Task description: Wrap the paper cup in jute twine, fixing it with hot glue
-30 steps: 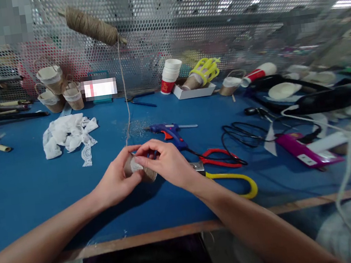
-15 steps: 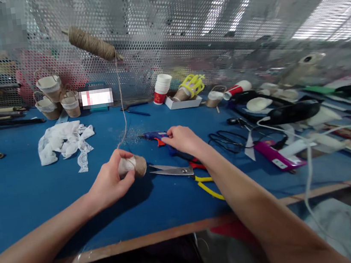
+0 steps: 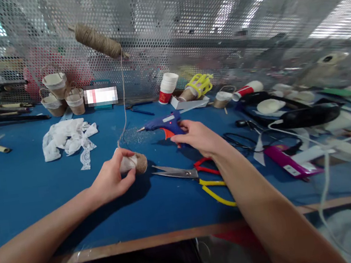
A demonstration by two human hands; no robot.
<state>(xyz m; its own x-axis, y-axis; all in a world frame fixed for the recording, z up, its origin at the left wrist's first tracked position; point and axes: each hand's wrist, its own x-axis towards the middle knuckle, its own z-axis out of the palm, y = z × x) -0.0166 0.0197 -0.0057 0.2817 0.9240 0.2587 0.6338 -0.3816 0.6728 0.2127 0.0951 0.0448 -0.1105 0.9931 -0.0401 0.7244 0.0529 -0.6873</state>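
Closed around a small paper cup (image 3: 140,163) partly wrapped in twine, my left hand (image 3: 114,176) is at the centre left, over the blue table. The cup lies on its side in my fingers, its brown wrapped end pointing right. Twine (image 3: 123,95) runs from the cup up to a spool (image 3: 97,41) on the mesh screen. A blue glue gun (image 3: 161,123) with an orange trigger is in my right hand (image 3: 195,136), its nozzle pointing left. Below it lie scissors (image 3: 179,173) with red and yellow handles, blades towards the cup; my right forearm passes beside them.
White lace (image 3: 66,139) lies at the left, before several wrapped baskets (image 3: 76,102). Stacked paper cups (image 3: 168,87) and a white box (image 3: 187,103) stand at the back. Black cables (image 3: 239,140) and a purple packet (image 3: 291,163) clutter the right. The table's edge (image 3: 138,243) runs along the front.
My right hand has picked the glue gun up off the table, and it is now raised and turned more upright. My left hand still holds the cup, nearly in place. The view has shifted slightly.
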